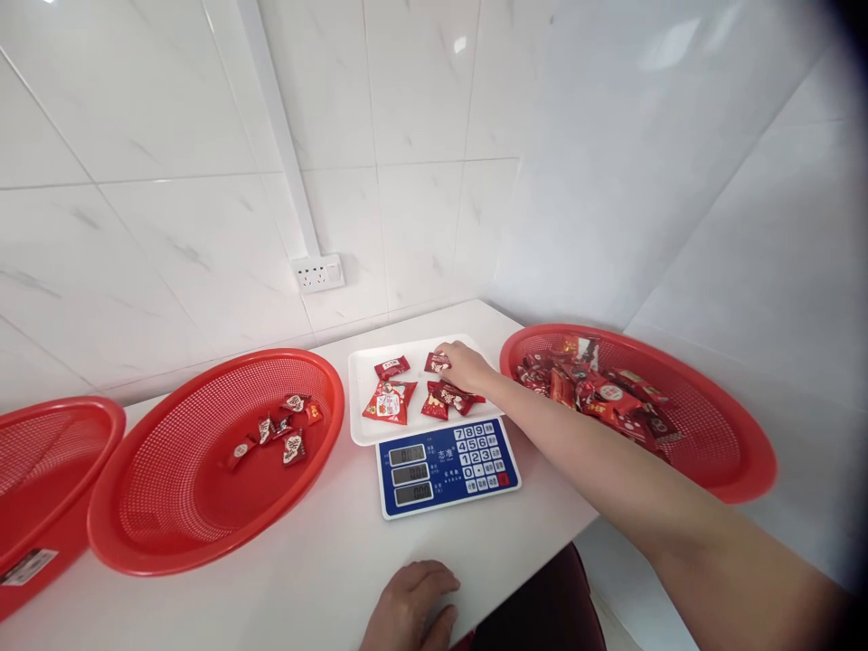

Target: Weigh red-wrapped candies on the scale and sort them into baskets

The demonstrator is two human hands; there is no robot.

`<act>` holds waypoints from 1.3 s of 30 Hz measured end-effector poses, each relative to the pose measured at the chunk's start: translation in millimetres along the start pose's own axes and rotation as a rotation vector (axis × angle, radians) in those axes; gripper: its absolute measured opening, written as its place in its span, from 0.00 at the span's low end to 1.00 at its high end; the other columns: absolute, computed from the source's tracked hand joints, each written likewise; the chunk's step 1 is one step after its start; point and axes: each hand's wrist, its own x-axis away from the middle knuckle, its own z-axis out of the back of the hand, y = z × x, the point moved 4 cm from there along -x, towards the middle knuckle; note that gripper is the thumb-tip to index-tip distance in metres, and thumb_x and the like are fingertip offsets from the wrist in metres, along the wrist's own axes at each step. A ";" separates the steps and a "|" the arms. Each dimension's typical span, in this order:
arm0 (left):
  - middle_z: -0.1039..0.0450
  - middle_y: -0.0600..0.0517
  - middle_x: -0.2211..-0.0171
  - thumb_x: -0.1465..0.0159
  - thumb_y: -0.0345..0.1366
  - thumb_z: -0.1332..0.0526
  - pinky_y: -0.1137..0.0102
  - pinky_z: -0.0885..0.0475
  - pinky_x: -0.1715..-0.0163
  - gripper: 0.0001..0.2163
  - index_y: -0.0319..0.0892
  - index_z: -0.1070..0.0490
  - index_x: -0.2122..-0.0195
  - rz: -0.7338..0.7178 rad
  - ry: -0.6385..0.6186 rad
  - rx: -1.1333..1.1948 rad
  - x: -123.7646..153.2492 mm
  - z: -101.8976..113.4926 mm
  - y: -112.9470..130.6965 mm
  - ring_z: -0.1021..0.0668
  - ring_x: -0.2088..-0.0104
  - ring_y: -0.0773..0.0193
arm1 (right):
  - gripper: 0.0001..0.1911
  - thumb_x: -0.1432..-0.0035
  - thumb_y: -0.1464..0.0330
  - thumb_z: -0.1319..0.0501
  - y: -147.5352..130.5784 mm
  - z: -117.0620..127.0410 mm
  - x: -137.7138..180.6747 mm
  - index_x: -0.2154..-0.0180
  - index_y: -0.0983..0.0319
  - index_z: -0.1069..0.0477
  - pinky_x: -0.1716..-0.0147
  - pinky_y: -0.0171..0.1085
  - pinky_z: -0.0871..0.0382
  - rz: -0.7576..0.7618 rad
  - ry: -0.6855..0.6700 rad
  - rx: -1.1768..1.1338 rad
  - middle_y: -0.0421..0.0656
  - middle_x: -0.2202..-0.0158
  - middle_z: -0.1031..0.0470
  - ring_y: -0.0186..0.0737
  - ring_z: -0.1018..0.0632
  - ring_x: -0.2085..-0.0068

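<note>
My right hand (467, 367) reaches over the white weighing tray (359, 425) of the scale, its fingers closed on a small red snack packet (435, 363) near the back of the tray. Several other red packets lie there too: a small packet (391, 367) at the back left, a larger packet (390, 401) in front of it, and a packet pile (448, 399) by my wrist. The blue scale panel (444, 466) with its displays and keys faces me. My left hand (410, 608) rests at the table's near edge, fingers loosely bent, thumb apart, holding nothing.
A red basket (196, 542) on the left holds several small packets. Another red basket (739, 452) on the right, under my forearm, contains a heap of packets. A third red container (61, 488) stands far left. Behind the white table (298, 570) is a tiled wall with a socket (318, 273).
</note>
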 end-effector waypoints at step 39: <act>0.25 0.49 0.57 0.40 0.29 0.44 0.67 0.27 0.55 0.12 0.46 0.29 0.56 0.134 -0.013 0.069 -3.7 15.1 20.6 0.24 0.58 0.62 | 0.14 0.41 0.64 0.49 -4.0 13.4 32.8 0.58 0.57 0.27 0.62 0.45 0.36 0.101 -0.044 0.315 0.47 0.63 0.23 0.50 0.25 0.61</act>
